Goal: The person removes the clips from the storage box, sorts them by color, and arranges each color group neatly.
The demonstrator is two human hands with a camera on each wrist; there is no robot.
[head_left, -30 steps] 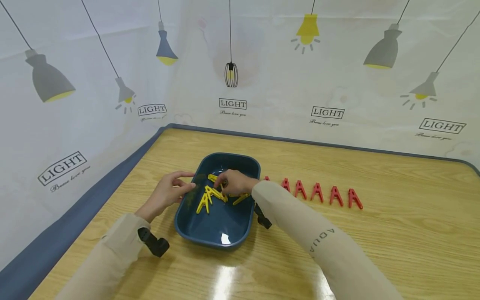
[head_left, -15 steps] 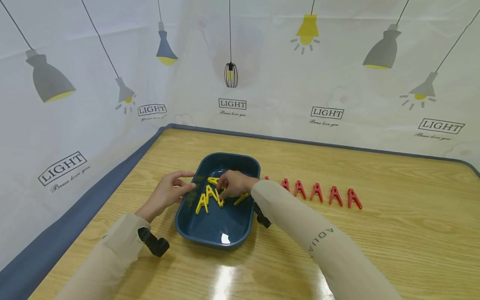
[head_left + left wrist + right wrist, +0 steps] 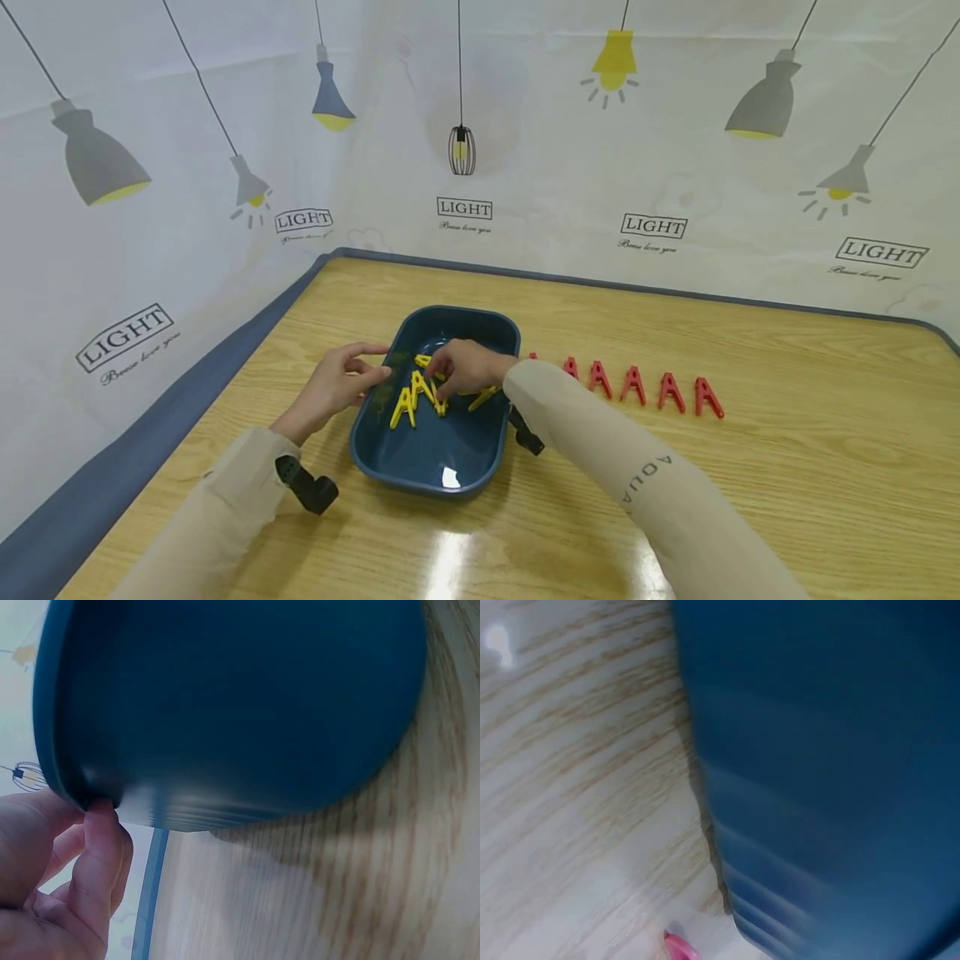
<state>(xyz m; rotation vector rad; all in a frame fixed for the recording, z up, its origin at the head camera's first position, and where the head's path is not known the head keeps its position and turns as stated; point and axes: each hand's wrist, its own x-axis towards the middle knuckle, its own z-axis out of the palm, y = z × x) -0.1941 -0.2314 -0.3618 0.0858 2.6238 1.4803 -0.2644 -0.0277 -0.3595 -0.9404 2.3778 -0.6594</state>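
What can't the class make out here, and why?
Head: part of the yellow clip at the right hand, which covers it.
Head: the leftmost red clip's lower part, behind the right sleeve.
Left wrist: inside the blue tray, hidden by its outer wall.
Right wrist: a red object, cut off by the bottom edge.

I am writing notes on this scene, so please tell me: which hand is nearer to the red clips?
The right hand. It is inside the blue tray, left of the red clips; the left hand is farther away, at the tray's opposite edge.
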